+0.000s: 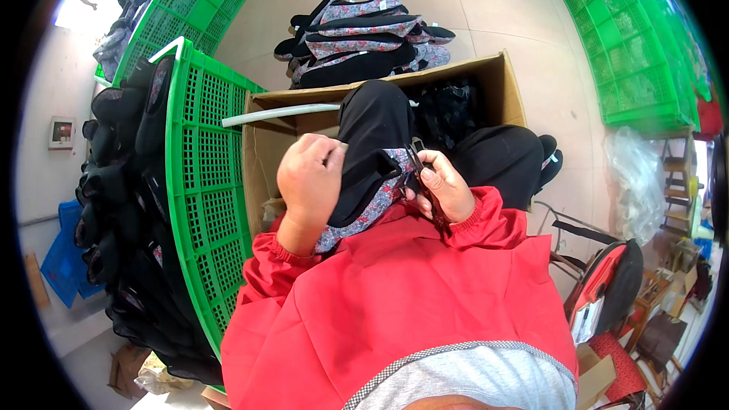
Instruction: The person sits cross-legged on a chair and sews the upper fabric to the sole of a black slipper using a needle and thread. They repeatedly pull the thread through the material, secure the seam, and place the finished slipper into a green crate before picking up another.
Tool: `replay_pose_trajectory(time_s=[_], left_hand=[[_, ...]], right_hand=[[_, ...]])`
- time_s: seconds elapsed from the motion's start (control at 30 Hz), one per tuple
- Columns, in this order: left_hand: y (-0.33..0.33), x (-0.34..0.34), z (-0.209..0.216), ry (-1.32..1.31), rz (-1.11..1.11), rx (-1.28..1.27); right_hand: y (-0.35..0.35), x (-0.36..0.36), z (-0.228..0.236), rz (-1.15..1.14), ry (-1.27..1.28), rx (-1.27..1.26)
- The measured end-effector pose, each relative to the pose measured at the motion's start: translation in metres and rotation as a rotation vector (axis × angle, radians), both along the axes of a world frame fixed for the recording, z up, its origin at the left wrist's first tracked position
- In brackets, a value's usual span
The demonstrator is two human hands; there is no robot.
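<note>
Black and floral fabric piece (357,191) lies on the lap (486,161), at nine o'clock from the right hand (448,188), which holds dark scissors (414,156); the left hand (309,182) is curled, whether holding something I cannot tell.

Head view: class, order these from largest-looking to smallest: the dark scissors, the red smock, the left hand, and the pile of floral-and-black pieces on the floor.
1. Red smock
2. Pile of floral-and-black pieces
3. Left hand
4. Dark scissors, partly covered by the right hand
</note>
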State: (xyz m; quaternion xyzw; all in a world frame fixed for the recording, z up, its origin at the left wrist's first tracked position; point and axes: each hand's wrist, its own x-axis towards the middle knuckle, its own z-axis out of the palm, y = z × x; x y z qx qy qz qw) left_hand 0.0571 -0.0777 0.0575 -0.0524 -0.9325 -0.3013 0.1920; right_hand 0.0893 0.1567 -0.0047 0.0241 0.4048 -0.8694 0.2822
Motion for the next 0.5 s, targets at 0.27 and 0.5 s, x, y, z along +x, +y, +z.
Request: replay_pose_trajectory(time_s=[0.27, 0.5], left_hand=[[0.008, -0.037, 0.015, 0.101, -0.17, -0.103], [0.052, -0.058, 0.01, 0.091, -0.563, -0.04]], right_hand=[[-0.013, 0.014, -0.028, -0.168, 0.075, -0.073], [-0.013, 0.019, -0.026, -0.271, 0.081, -0.168]])
